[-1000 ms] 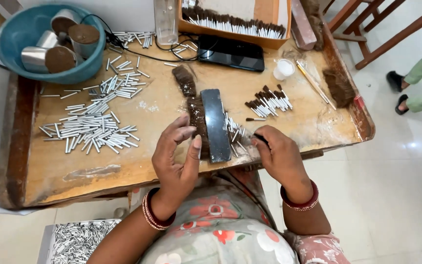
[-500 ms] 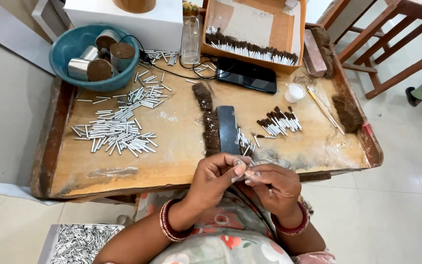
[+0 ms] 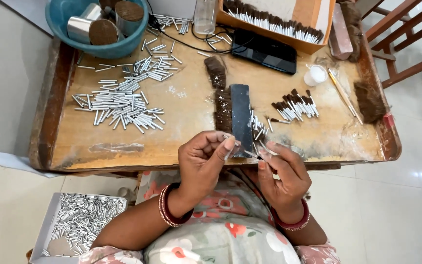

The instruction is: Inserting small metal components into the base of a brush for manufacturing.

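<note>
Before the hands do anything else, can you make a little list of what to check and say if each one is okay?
1. Left hand pinches a small silver tube at its fingertips: ok.
2. Right hand holds something thin near the tube: ok, but too small to name.
3. Both hands over the near edge of the wooden table: ok.
4. Loose pile of silver tubes within sight on the table: ok.
5. Finished brush tips lying apart from the empty tubes: ok.
6. Bristles seated in the held tube: cannot tell.
</note>
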